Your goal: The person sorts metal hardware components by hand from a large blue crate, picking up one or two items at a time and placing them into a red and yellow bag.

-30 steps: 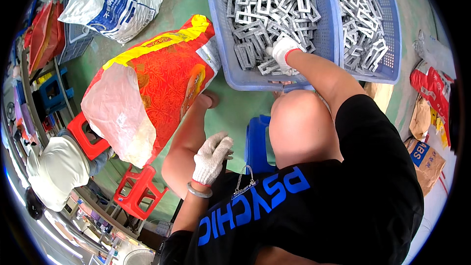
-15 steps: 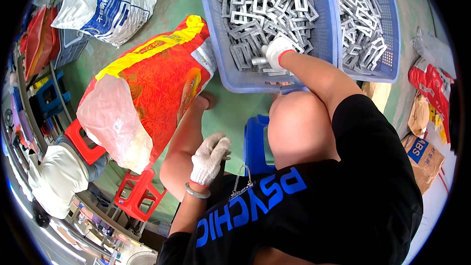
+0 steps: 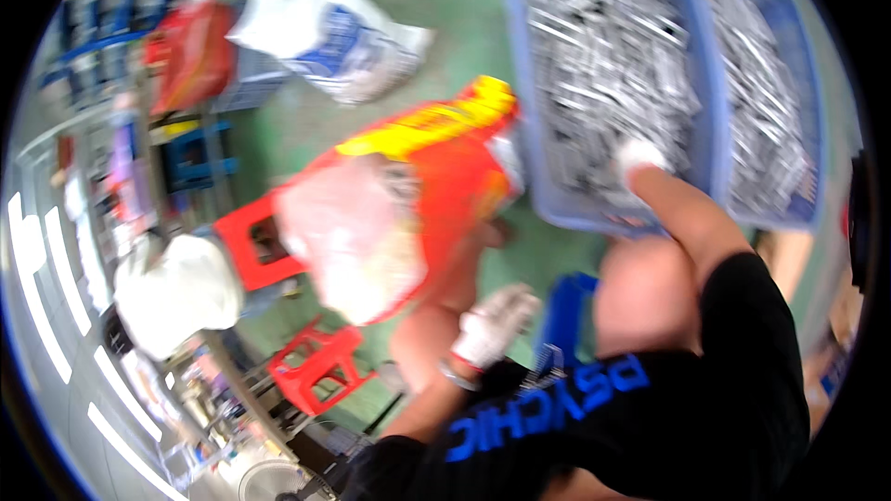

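My right hand [image 3: 639,156], in a white glove, reaches down among the silver-grey rectangular metal frames [image 3: 608,56] in the nearer blue plastic basket [image 3: 549,209]. Motion smears its fingers, so what they grip, if anything, does not show. Above my lap hangs my left hand [image 3: 494,323], also gloved in white, its fingers loosely stretched and apart from any part. Nothing shows in it, though it too is blurred. A large red and yellow sack [image 3: 445,199] with a pale, translucent side stands left of the basket, by my left leg.
A second blue basket [image 3: 817,195] with similar metal frames adjoins the first on the right. Red stools [image 3: 320,366] and a blue stool [image 3: 564,315] stand near my legs. A white sack [image 3: 325,32] lies at far left. Another person in a white top [image 3: 176,292] is at left.
The view has swung left, so everything sits farther right and lower, and it is blurred. My right hand stays in the basket; my left stays over my lap, its fingers somewhat straighter.
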`<state>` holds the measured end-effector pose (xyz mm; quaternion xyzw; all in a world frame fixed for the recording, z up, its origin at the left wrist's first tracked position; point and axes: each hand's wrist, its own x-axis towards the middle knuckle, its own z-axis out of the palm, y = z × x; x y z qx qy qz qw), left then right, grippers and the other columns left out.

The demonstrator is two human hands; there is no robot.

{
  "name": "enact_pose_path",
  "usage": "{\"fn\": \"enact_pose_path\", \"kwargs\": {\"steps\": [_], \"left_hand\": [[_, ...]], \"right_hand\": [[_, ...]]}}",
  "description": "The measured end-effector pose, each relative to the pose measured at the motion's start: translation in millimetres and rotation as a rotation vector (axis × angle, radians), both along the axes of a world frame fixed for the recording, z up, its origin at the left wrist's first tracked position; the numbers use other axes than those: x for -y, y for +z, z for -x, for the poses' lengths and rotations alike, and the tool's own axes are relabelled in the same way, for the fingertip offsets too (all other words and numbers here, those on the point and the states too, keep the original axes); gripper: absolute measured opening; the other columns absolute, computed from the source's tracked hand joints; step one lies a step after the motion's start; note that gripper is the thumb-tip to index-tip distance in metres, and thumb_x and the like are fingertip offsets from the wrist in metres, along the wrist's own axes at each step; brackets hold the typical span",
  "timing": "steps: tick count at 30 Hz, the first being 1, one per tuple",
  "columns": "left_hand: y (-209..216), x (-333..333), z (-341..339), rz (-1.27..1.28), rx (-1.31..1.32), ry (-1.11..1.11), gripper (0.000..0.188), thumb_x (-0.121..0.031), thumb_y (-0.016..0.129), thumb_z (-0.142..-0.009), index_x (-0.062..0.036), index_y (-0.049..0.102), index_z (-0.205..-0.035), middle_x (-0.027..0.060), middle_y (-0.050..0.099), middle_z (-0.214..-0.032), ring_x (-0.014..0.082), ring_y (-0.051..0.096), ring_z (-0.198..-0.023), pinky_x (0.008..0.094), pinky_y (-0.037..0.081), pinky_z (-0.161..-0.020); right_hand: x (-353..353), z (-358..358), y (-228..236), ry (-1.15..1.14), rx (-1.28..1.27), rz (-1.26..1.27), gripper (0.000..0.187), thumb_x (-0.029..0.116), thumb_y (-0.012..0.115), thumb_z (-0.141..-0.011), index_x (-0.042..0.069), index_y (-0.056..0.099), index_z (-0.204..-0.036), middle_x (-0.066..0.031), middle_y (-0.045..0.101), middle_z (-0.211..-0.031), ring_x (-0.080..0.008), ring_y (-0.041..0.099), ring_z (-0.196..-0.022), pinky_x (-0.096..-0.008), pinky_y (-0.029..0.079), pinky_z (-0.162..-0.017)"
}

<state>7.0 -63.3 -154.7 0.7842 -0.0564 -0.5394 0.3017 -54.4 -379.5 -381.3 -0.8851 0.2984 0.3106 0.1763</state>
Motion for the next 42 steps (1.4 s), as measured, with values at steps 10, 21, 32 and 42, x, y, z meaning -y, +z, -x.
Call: {"fn": "enact_pose_path", "kwargs": {"steps": [10,21,32,42], "left_hand": [[25,2,-3,-0.162,-0.057,-0.013,0.053,-0.042,0.062,-0.096,-0.0001,0.059,-0.128,0.0064,0.067,-0.098,0.0106,0.065,-0.084,0.0258,0.054,-0.076],[17,8,3,-0.154,-0.037,-0.048,0.053,-0.043,0.062,-0.095,-0.0001,0.059,-0.127,0.0055,0.067,-0.096,0.0100,0.064,-0.080,0.0258,0.054,-0.074],[25,-8,8,-0.144,0.040,-0.013,0.046,-0.043,0.063,-0.095,-0.0055,0.063,-0.122,0.0027,0.067,-0.085,0.0083,0.063,-0.072,0.0255,0.054,-0.068],[13,-6,5,-0.093,0.274,-0.210,0.044,-0.046,0.059,-0.088,-0.0110,0.067,-0.114,0.0174,0.069,-0.105,0.0353,0.066,-0.098,0.0416,0.052,-0.088]], "right_hand": [[-18,18,-56,0.325,-0.160,0.183,0.035,0.022,0.049,-0.094,0.014,0.068,-0.122,-0.0099,0.057,-0.131,-0.0294,0.048,-0.127,-0.0410,0.042,-0.098],[-12,22,-31,0.474,-0.176,0.056,0.048,0.032,0.068,-0.076,0.010,0.066,-0.119,-0.0153,0.060,-0.129,-0.0306,0.055,-0.123,-0.0389,0.045,-0.099],[7,-13,-26,0.615,-0.305,0.019,0.042,0.032,0.068,-0.075,0.016,0.074,-0.113,-0.0108,0.069,-0.121,-0.0263,0.064,-0.115,-0.0358,0.051,-0.096],[5,-4,-25,0.618,-0.294,-0.037,0.037,0.020,0.070,-0.067,0.009,0.075,-0.102,-0.0195,0.070,-0.109,-0.0318,0.066,-0.109,-0.0395,0.053,-0.093]]}}
